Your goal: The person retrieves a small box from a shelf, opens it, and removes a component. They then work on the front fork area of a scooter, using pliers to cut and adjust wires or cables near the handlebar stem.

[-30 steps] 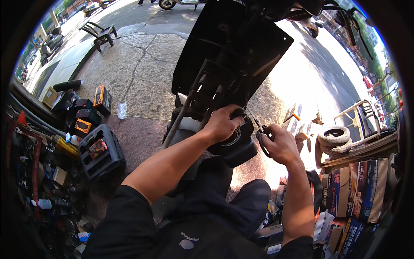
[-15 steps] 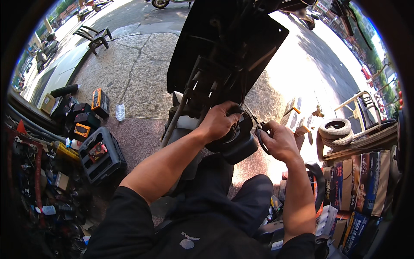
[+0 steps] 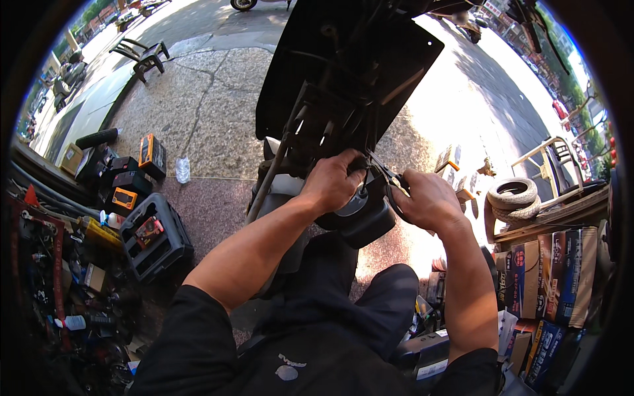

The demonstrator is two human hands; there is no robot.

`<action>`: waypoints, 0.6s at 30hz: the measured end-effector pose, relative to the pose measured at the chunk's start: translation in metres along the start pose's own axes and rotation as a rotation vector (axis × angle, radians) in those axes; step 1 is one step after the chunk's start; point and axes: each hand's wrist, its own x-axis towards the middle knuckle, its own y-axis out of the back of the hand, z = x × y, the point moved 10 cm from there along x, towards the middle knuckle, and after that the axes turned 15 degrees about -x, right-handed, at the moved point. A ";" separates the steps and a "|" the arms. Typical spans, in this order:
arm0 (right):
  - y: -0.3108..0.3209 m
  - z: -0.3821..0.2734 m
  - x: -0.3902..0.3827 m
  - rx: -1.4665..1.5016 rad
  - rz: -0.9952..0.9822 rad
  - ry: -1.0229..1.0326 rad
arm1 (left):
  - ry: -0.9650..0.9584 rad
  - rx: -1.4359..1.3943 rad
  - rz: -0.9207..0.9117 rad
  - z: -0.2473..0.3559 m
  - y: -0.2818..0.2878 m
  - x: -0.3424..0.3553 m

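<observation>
A partly stripped scooter [image 3: 317, 119], with a broad black panel, stands before me. My left hand [image 3: 333, 181] is closed over a small dark piece at its middle; the fingers and shadow hide most of it, so I cannot make out its kind. In my right hand [image 3: 426, 198] are scissors [image 3: 388, 177] with black loop handles. Their blades point up and left, close beside the left fingertips. Whether the blades touch anything is too dark to tell. Just below both hands sits a rounded black housing [image 3: 370, 228] with a round opening.
To the left lie a grey plastic tool case [image 3: 155, 234], boxed batteries [image 3: 153, 157] and piled parts [image 3: 79, 310]. Tyres [image 3: 513, 201] and stacked cartons [image 3: 545, 277] stand at right. A clear plastic bottle [image 3: 183, 169] is on the pavement; a dark chair [image 3: 142, 58] stands farther off.
My right hand has moved slightly up and left, bringing the scissor blades to the left fingertips. The left hand has turned a little and stays at the same spot.
</observation>
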 end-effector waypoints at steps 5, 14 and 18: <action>-0.004 -0.003 0.003 0.004 -0.009 0.023 | -0.027 0.018 0.015 0.006 0.004 -0.001; -0.002 -0.004 0.001 -0.012 -0.030 0.001 | -0.021 0.055 -0.003 0.007 0.005 0.000; 0.001 -0.006 0.000 -0.032 -0.019 0.001 | -0.015 0.039 -0.009 0.005 0.004 0.001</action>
